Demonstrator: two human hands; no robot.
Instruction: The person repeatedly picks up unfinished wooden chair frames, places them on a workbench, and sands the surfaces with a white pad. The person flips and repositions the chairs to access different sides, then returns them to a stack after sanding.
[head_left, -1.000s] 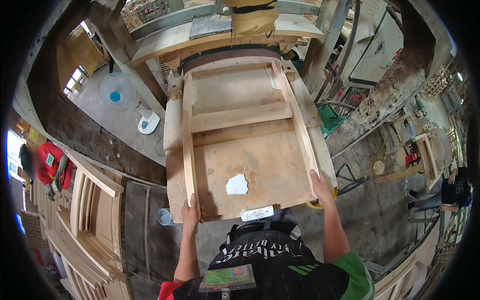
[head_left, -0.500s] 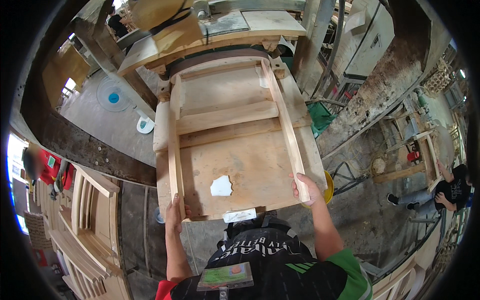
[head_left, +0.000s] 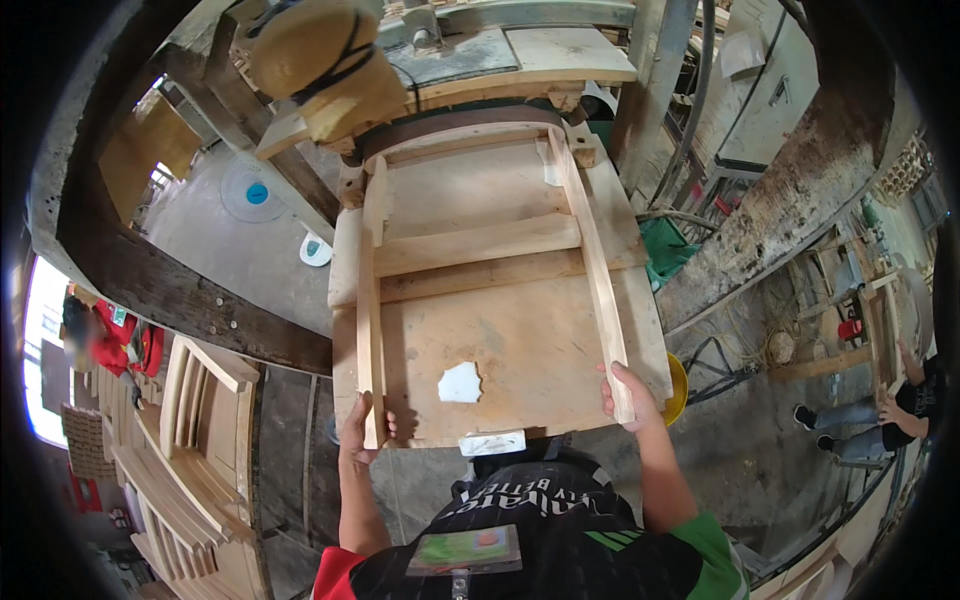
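A pale wooden frame [head_left: 480,247] with two long legs and a crossbar lies over a plywood work board [head_left: 520,345]. Its far end, a curved rail, rests close to a dark curved edge [head_left: 460,122] on the machine. My left hand [head_left: 362,428] is wrapped round the near end of the left leg. Round the near end of the right leg, my right hand [head_left: 633,396] is closed in the same way. Between the legs, a ragged white patch [head_left: 460,382] shows on the board. A white wrapped block [head_left: 492,442] sits at the board's front edge.
Rusty metal beams [head_left: 200,290] flank the board on both sides. A fan [head_left: 257,192] stands at the left, near stacked wooden frames [head_left: 190,450]. A yellow bucket [head_left: 677,388] is beside the board's right edge. Other people work at far left and far right.
The whole view has shifted, so the scene sits a little farther right and slightly lower. Both hands keep hold of the frame's legs, and the frame stays in about the same place on the board.
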